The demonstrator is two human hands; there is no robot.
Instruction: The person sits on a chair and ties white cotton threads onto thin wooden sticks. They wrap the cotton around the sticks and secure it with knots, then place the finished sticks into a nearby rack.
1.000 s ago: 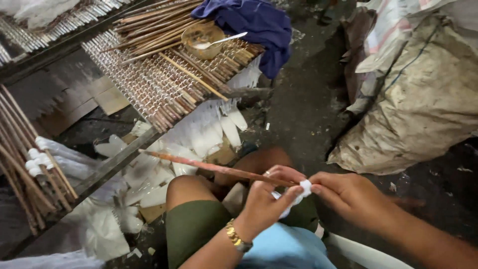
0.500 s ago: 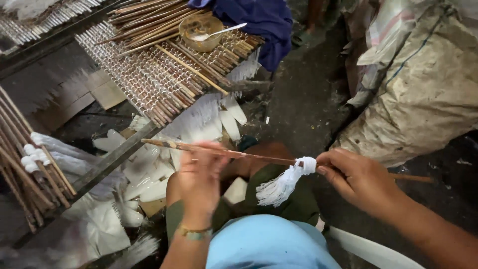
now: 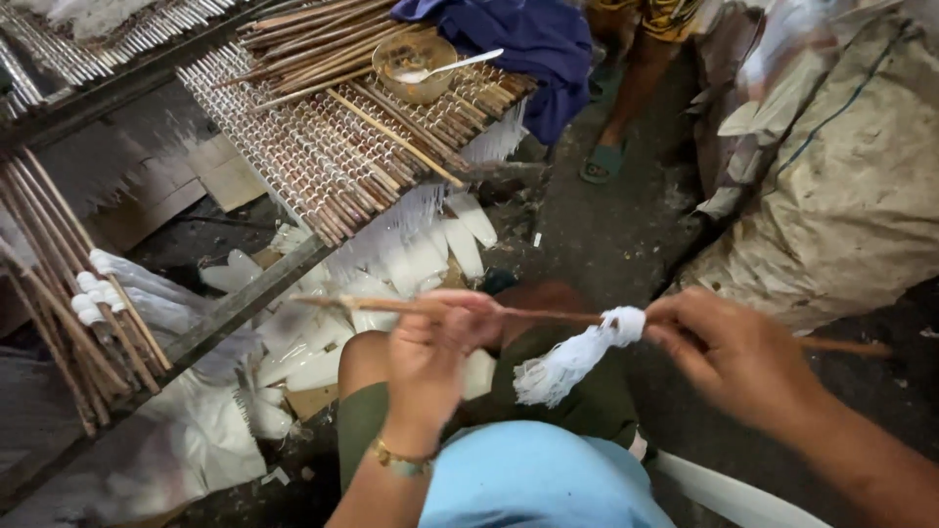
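Stick (image 3: pixel 548 315) is lying level above the lap, white tuft (image 3: pixel 572 360) hanging off it near the right end. Left hand (image 3: pixel 435 352) is clenching the shaft, right hand (image 3: pixel 734 357) is pinching beside the tuft. Best keeping the stick level, grips close to the tuft. Rack (image 3: pixel 323 147) of sticks is sitting behind.

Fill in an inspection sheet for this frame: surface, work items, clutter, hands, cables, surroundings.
Surface: dark, littered ground; slatted rack at upper left.
Work items: thin brown stick held level over the lap, with a white tassel hanging from a wrapped band on it.
Clutter: white strips under the rack; bundled sticks at left; bowl with spoon and blue cloth on the rack.
Hands: left hand has a grip on the stick; right hand pinches it beside the tassel.
Cables: nothing seen.
Surroundings: large grey sack at right; another person's sandalled foot at top.
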